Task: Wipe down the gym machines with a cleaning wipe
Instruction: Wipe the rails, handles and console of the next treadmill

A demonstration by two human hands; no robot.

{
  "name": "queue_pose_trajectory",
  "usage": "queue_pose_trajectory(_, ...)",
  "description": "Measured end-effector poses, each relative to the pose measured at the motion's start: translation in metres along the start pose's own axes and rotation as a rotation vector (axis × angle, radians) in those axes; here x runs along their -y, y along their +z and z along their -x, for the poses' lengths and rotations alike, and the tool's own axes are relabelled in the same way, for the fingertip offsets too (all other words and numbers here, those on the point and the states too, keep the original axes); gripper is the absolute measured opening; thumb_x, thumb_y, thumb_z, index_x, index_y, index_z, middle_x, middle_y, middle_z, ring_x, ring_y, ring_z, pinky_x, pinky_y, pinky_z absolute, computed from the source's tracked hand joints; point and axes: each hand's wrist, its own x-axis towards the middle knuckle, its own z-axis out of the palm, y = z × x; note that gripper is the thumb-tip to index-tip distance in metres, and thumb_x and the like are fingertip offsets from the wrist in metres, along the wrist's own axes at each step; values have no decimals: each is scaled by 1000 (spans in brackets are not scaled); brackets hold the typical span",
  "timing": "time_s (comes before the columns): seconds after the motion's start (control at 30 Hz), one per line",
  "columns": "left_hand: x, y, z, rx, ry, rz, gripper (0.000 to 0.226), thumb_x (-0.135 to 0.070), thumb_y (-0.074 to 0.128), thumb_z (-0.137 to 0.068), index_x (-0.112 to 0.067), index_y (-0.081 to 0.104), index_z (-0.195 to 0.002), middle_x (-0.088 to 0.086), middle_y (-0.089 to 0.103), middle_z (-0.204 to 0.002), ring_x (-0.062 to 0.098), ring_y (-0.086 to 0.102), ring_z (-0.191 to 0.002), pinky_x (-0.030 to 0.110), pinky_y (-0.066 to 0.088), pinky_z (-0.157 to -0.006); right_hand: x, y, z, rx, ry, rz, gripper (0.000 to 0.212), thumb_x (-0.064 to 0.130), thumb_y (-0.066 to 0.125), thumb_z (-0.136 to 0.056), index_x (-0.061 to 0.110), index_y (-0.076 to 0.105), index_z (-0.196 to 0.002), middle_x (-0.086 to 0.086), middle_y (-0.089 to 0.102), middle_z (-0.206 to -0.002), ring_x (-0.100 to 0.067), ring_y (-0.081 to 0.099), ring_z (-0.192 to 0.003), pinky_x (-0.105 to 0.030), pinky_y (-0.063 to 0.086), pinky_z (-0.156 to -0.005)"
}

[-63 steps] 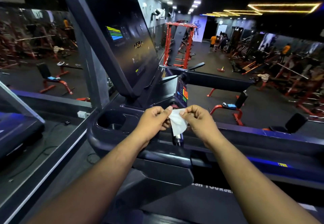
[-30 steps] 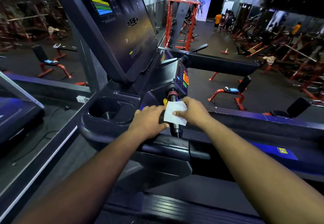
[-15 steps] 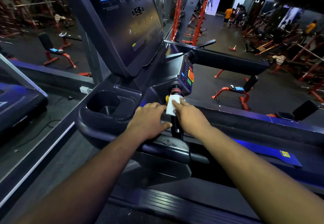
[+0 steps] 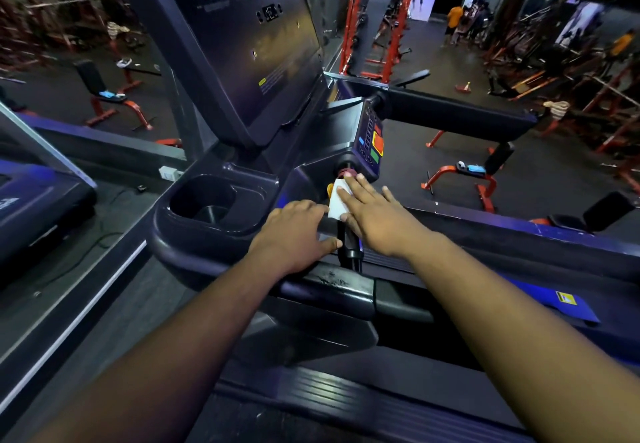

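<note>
- Wipe [image 4: 335, 202] flat under right hand [image 4: 375, 215], fingers straight, pressing it onto treadmill console [image 4: 311, 179].
- Left hand [image 4: 294, 234] resting open on console edge, just beside cup holder [image 4: 207, 205].

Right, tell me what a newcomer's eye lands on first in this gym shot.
First the white cleaning wipe at centre, pressed by the right hand onto the treadmill console, with the left hand resting flat on the handlebar beside it. Next the bright orange and green buttons just above the wipe. Then the big tilted screen upper left, and the red rack behind it.
</note>
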Motion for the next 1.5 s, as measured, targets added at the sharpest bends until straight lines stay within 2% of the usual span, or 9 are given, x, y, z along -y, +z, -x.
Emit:
queue_pose_trajectory(0.23,0,0,3,-46,5,39,70,-67,60,-88,-28,46,-145,-3,50,-145,21,43,-136,42,38,-111,-3,0,14,104,-205,34,58,46,33,-108,30,18,-162,11,0,-170,-13,-3,-156,-54,9,-122)
queue_pose_trajectory(0.4,-2,-5,6,-34,-16,58,70,-56,66,-89,-28,42,-149,-4,46,-149,21,39,-140,41,34,-114,-6,-5,-1,45,-21,-52,62,48,31,-108,29,9,-163,7,-6,-170,-16,1,-157,-63,16,-121)
queue_pose_trajectory(0.53,-2,-6,8,-60,-9,73,62,-39,63,-93,-27,41,-150,-3,46,-150,21,39,-140,43,36,-114,6,-1,13,85,-146,-24,52,43,41,-107,30,34,-157,6,8,-170,-18,5,-157,-55,20,-121)
queue_pose_trajectory(0.67,-4,-7,10,-69,42,89,56,-35,61,-94,-27,44,-147,-3,49,-148,21,42,-137,42,37,-111,9,-6,32,-17,-115,-61,36,36,49,-106,34,58,-141,12,40,-159,-10,34,-148,-33,40,-111)
queue_pose_trajectory(0.77,-2,-5,11,-54,93,106,57,-32,59,-94,-26,42,-148,-4,48,-149,21,41,-137,43,36,-111,16,-5,44,-143,-4,-134,32,44,47,-103,32,68,-123,8,62,-139,-22,60,-126,-43,54,-93)
queue_pose_trajectory(0.93,8,-1,14,3,291,278,63,-17,57,-93,-23,35,-153,-3,40,-155,19,34,-142,45,30,-116,70,12,106,-302,198,-232,33,36,49,-104,25,66,-130,2,60,-143,-20,54,-135,-43,49,-106)
queue_pose_trajectory(1.07,16,2,22,80,571,295,60,-31,50,-94,-21,37,-152,-1,43,-154,18,37,-142,44,33,-116,127,50,138,-394,335,-96,51,39,34,-104,19,52,-147,-2,50,-153,-19,43,-144,-47,29,-121)
queue_pose_trajectory(1.3,13,1,30,158,872,-77,86,-67,11,-89,-22,19,-161,-2,16,-169,16,14,-155,43,17,-126,118,74,172,-595,871,-61,60,50,36,-101,12,52,-145,-8,51,-151,-24,42,-144,-57,28,-119)
queue_pose_trajectory(1.5,8,4,26,220,939,-188,91,-74,7,-87,-23,6,-163,-5,-5,-171,13,-3,-157,49,7,-126,155,90,155,-671,766,28,57,46,30,-108,9,56,-143,-11,52,-150,-28,47,-141,-47,34,-116)
